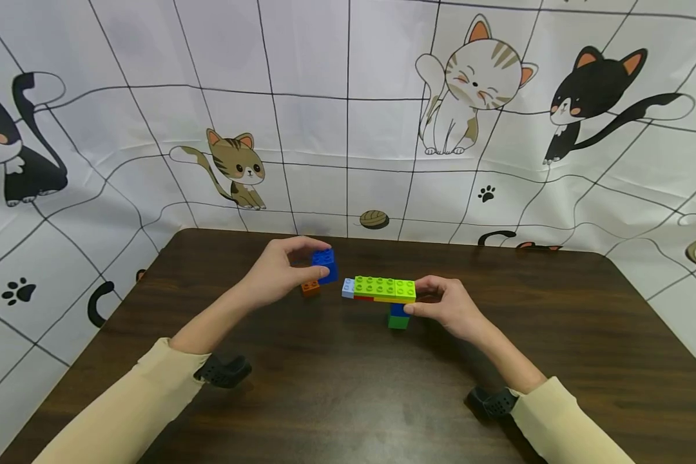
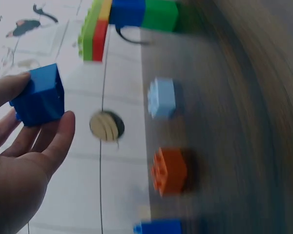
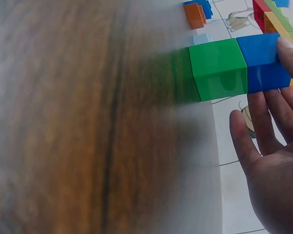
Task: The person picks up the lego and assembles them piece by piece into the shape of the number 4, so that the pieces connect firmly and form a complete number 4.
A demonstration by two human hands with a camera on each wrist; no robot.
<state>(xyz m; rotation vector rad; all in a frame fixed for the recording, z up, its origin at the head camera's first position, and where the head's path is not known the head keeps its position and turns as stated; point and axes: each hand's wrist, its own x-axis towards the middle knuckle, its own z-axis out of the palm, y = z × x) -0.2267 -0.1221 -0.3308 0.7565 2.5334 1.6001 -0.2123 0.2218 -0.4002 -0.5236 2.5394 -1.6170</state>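
Note:
My left hand (image 1: 278, 270) pinches a blue toy building brick (image 2: 41, 97) between thumb and fingers, raised above the table. At the right, my right hand (image 1: 451, 308) grips the blue brick (image 3: 263, 61) of a small built structure. Under that brick is a green brick (image 3: 219, 68), standing on the table. Across the top runs a lime-green studded row (image 1: 383, 287), with red (image 2: 100, 41) and yellow bricks beneath it, reaching out toward the left. The left wrist view shows a light blue brick (image 2: 163, 97) apart from the structure, on the table.
An orange brick (image 2: 171, 170) stands on the dark wooden table (image 1: 336, 386) below my left hand. Another blue brick (image 2: 161, 227) shows at the lower edge of the left wrist view. A white cat-print sheet (image 1: 313, 129) hangs behind the table.

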